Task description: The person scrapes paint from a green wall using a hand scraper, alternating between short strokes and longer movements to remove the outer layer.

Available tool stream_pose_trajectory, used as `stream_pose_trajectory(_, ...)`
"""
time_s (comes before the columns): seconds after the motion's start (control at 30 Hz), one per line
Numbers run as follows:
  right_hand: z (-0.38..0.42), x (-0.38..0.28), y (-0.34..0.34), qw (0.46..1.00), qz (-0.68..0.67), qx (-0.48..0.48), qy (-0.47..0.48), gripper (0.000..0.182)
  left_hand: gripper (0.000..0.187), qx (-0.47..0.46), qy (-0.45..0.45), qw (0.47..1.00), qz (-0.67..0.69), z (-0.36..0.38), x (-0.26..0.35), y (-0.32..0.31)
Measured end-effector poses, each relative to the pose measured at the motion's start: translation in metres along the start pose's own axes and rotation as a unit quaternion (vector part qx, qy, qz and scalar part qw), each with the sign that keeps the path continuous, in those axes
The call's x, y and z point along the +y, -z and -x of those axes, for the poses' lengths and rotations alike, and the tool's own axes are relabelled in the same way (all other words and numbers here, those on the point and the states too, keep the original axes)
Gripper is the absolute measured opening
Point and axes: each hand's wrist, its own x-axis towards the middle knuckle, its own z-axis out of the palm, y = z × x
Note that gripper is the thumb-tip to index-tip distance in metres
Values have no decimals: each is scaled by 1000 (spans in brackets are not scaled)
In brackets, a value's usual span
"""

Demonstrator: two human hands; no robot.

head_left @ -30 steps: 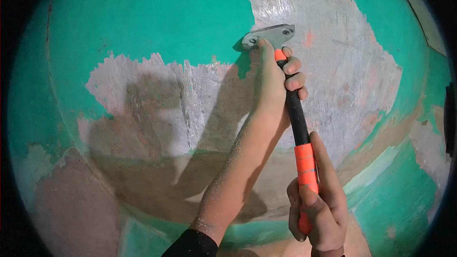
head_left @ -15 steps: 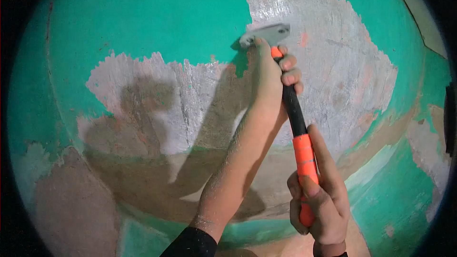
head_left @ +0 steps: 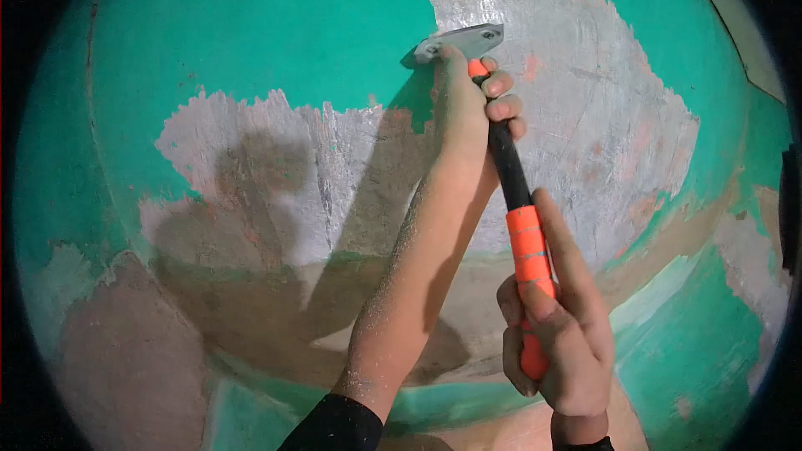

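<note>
Interior, painted, under repair; exact type of room not determinable. Green paint (head_left: 251, 25) was seen broken by ragged bare patches (head_left: 585, 117); a scraper (head_left: 464, 40) was held against the wall (head_left: 334, 50). Dust was noted on a forearm (head_left: 401, 284).

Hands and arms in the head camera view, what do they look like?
No gloves. The left hand has a bare forearm, speckled with pale dust, and a black sleeve. The right hand shows a bare wrist and a sliver of black cuff.

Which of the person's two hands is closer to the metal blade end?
The left hand, its thumb against the scraper's metal head. The right hand is farther down, wrapped around the orange section.
</note>
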Motion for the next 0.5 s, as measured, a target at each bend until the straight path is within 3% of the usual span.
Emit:
stream_pose_trajectory(0.07, -2, 14, 7, 997, 45, -4, 60, 71, 43, 5, 4, 1000, -31, 5, -7, 10)
stream_pose_trajectory(0.23, -15, -1, 8, 997, 45, -57, 37, 64, 37, -18, -28, 999, -1, -17, 9, -8)
stream_pose_trajectory(0.33, 3, -3, 13, 997, 20, -74, 4, 64, 37, 21, -7, 1000, -13, 3, 0, -3)
stream_pose_trajectory(0.5, -3, -6, 0, 999, 20, 8, 26, 70, 39, -14, -5, 1000, 20, -5, 1, -6)
